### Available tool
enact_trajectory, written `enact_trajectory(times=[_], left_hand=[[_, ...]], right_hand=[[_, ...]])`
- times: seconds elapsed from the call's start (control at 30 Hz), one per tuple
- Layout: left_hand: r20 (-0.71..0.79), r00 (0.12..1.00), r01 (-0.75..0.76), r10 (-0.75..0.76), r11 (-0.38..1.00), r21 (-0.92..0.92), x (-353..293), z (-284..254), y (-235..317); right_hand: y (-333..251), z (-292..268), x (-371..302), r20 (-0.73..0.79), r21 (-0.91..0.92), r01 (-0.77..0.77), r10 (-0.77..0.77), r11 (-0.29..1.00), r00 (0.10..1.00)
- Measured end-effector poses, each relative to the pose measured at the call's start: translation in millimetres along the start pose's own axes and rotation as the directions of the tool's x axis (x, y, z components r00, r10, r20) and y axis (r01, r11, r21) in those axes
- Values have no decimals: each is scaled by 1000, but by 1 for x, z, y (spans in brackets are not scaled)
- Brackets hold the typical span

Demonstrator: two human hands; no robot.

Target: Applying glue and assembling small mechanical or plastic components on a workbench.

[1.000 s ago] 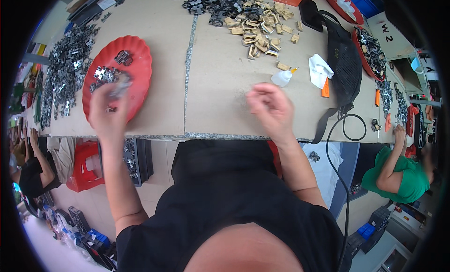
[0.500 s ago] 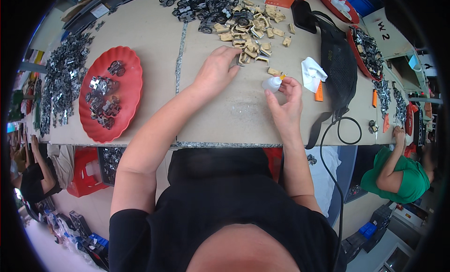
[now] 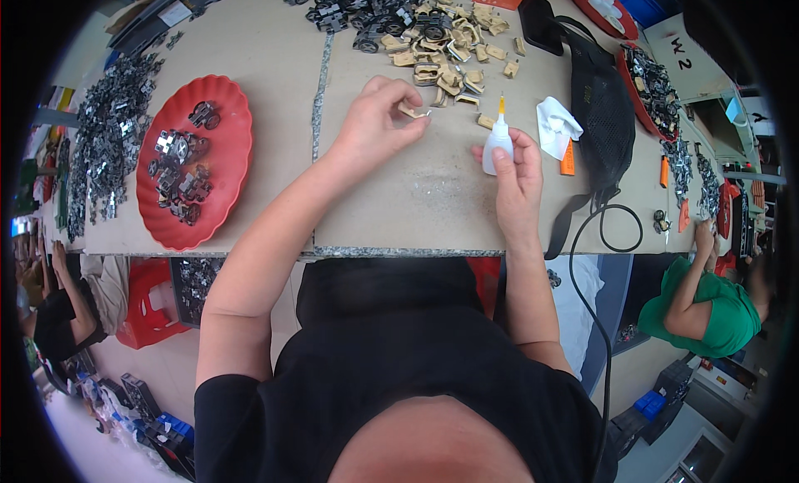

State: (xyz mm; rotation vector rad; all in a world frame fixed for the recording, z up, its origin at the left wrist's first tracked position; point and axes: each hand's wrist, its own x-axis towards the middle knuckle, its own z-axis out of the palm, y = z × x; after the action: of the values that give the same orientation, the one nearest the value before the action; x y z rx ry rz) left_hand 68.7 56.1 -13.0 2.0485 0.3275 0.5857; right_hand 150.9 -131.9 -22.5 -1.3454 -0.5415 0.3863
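Observation:
A small tan plastic part (image 3: 411, 111) is pinched between the thumb and fingers of my left hand (image 3: 374, 122), above the table in front of the pile. My right hand (image 3: 520, 168) is closed round a white squeeze bottle (image 3: 498, 152) with a yellow nozzle tip, which points up and away from me. Beyond my hands lies a heap of similar tan parts (image 3: 454, 79). One loose tan part (image 3: 486, 121) rests on the table near the bottle. Behind the heap are black and silver wheeled pieces (image 3: 358, 12).
A red scalloped tray (image 3: 234, 175) with several wheeled pieces stands at left, beside a mass of small dark parts (image 3: 112, 141). To the right lie a white tissue (image 3: 553, 125), an orange strip (image 3: 568, 160), a black mesh bag (image 3: 601, 125) and a black cable (image 3: 574, 266). A person in green (image 3: 707, 304) works farther right.
My left hand has taken a tan part from the heap and drawn back slightly. My right hand has tipped the bottle from lying sideways to nozzle up.

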Motion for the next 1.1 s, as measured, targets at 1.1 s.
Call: enact_trajectory(times=[1.1], left_hand=[[225,899,416,-377,566,-712,-85,-28,7]], right_hand=[[-4,23,-3,210,589,-242,143,771,967]])
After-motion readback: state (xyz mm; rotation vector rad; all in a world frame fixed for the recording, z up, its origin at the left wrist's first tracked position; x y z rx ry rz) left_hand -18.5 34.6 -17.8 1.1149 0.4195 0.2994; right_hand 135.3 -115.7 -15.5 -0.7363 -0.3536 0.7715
